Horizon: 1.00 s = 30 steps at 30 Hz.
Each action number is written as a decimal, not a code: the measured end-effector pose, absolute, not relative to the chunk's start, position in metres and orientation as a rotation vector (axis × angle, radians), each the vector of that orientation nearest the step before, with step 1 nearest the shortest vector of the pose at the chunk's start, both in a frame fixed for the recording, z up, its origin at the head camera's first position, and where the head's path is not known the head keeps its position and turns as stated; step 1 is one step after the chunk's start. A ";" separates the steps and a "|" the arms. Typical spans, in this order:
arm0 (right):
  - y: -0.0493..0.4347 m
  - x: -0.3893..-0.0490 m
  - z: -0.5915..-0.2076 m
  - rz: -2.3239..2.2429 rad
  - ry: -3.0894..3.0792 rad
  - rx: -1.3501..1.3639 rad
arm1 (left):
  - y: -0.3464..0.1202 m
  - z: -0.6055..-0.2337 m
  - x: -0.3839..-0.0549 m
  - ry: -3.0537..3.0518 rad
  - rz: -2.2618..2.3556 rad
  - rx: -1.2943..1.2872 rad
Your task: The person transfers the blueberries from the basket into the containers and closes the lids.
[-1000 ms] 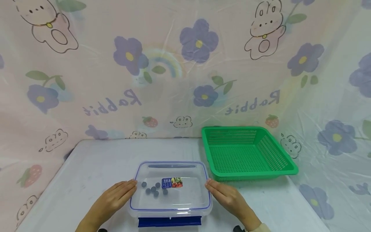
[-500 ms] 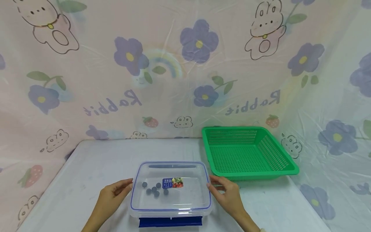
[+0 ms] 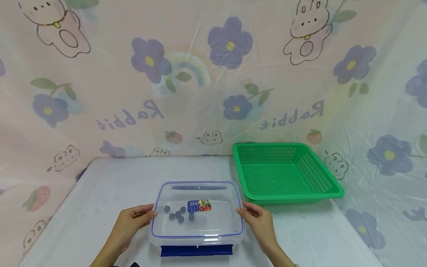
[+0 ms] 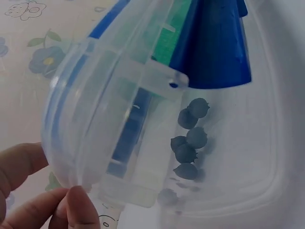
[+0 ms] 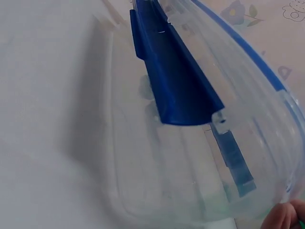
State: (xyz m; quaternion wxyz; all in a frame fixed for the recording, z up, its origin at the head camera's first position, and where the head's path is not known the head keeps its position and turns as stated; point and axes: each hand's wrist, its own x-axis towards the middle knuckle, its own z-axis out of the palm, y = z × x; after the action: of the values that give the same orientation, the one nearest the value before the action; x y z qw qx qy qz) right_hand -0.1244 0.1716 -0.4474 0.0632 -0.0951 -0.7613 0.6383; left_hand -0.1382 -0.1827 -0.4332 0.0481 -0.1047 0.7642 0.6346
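Note:
A clear plastic food storage box (image 4: 267,138) stands on the table, and its transparent lid (image 3: 220,224) with a blue seal lies over it. Through the plastic several blueberries (image 3: 178,214) show on the left side of the floor. The dark blue front latch (image 3: 197,250) hangs flipped down. My left hand (image 3: 131,224) pinches the lid's left edge between thumb and bent fingers. At the opposite edge, my right hand (image 3: 261,224) pinches the lid likewise. In the right wrist view only the right fingertips (image 5: 281,217) show at the rim.
A green plastic basket (image 3: 273,178) stands at the back right, close to the box's far right corner. The white table (image 3: 126,178) extends behind and beside the box. A patterned curtain (image 3: 193,111) hangs behind the table.
Both hands lay with straight fingers along the box's sides; now thumbs and bent fingers pinch the lid's edges. The box stays put, while the head view has tilted slightly downward.

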 end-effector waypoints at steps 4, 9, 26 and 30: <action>0.169 -0.127 -0.450 1.921 -2.278 -0.277 | -0.184 -0.431 -0.138 2.353 1.941 -0.277; 0.168 -0.127 -0.449 1.928 -2.292 -0.273 | -0.185 -0.431 -0.140 2.354 1.948 -0.265; 0.169 -0.126 -0.454 1.846 -2.293 -0.227 | -0.183 -0.437 -0.137 2.352 1.963 -0.264; 0.170 -0.127 -0.452 1.841 -2.297 -0.248 | -0.182 -0.437 -0.138 2.367 1.946 -0.253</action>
State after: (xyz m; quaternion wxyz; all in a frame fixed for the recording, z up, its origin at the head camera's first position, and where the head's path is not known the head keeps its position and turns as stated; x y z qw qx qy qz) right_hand -0.1275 0.1700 -0.4516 0.0937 -0.0836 -0.7741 0.6205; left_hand -0.1378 -0.1823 -0.4374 0.0335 -0.0822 0.7695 0.6325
